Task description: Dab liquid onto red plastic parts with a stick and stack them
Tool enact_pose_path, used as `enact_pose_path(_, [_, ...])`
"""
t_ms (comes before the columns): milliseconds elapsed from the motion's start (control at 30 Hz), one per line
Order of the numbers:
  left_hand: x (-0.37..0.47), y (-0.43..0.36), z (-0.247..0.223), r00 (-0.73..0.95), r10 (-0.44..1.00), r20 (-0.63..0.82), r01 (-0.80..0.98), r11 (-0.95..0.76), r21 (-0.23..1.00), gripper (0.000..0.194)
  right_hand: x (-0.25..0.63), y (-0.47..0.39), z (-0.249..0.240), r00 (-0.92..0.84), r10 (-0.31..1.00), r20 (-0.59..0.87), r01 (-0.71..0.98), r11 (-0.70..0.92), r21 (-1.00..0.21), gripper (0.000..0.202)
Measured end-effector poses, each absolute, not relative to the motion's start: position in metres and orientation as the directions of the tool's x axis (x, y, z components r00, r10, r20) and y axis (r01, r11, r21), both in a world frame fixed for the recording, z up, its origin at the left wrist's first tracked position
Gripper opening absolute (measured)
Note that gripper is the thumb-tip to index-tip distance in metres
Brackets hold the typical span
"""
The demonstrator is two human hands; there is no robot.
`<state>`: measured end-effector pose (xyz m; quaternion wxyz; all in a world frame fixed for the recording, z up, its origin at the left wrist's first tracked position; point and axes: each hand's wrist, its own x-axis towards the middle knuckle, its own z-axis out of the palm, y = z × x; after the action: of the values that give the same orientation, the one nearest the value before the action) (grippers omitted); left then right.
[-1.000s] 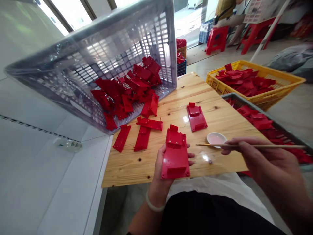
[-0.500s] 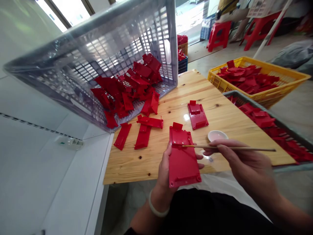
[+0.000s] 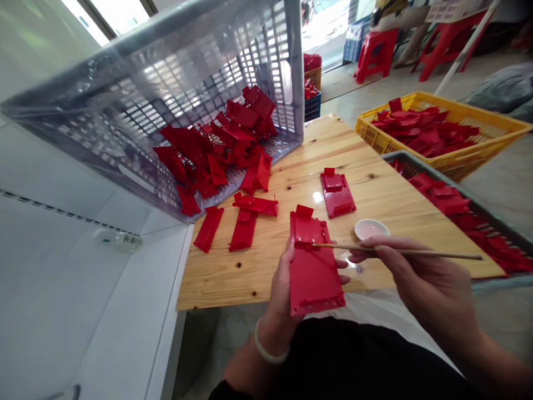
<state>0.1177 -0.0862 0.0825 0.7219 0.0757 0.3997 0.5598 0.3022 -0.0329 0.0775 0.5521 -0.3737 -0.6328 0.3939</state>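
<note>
A flat red plastic part (image 3: 317, 273) with a raised tab at its far end rests in my left hand (image 3: 280, 289), gripped by its long edges. My right hand (image 3: 425, 272) pinches a thin wooden stick (image 3: 441, 254), whose tip meets the ridge across the part's upper half. Whether the tip has bristles or cotton is too small to tell. Just beyond my right fingers stands a small white dish (image 3: 372, 228) with something pale inside. Farther back on the table lies another red part (image 3: 337, 193).
A grey crate (image 3: 298, 83), tipped on its side and lined with clear plastic, holds many red parts. Several loose ones (image 3: 244, 229) lie before it on the wooden table (image 3: 216, 289). To the right are a yellow basket (image 3: 499, 129) and a grey-green crate (image 3: 499, 222) of red parts.
The view has shifted slightly. The stick has slid a little to the right in the picture along with the held part, its tip still at the ridge.
</note>
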Motion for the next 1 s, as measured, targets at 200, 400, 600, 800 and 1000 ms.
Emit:
enact_pose_path(200, [0.118,-0.088,0.080,0.046,0.888,-0.457,-0.745,0.335,0.577,0.066,0.303,-0.034,0.076,-0.145,0.901,0.408,0.057,0.420,-0.906,0.014])
enact_pose_path(400, [0.125,-0.088,0.081,-0.127,0.873,-0.471,-0.637,0.292,0.714,0.075,0.303,-0.035,0.080,-0.218,0.800,0.560,0.099,0.589,-0.802,0.028])
enact_pose_path(600, [0.127,-0.088,0.082,-0.160,0.892,-0.423,-0.600,0.253,0.759,0.067,0.301,-0.033,0.081,-0.328,0.700,0.635,0.160,0.703,-0.693,0.036])
enact_pose_path(800, [0.127,-0.088,0.082,-0.185,0.894,-0.409,-0.576,0.238,0.782,0.067,0.306,-0.031,0.088,-0.393,0.630,0.671,0.207,0.771,-0.603,0.033])
enact_pose_path(1000, [0.126,-0.085,0.088,-0.172,0.881,-0.442,-0.565,0.279,0.777,0.072,0.306,-0.029,0.089,-0.438,0.549,0.712,0.179,0.829,-0.529,0.038])
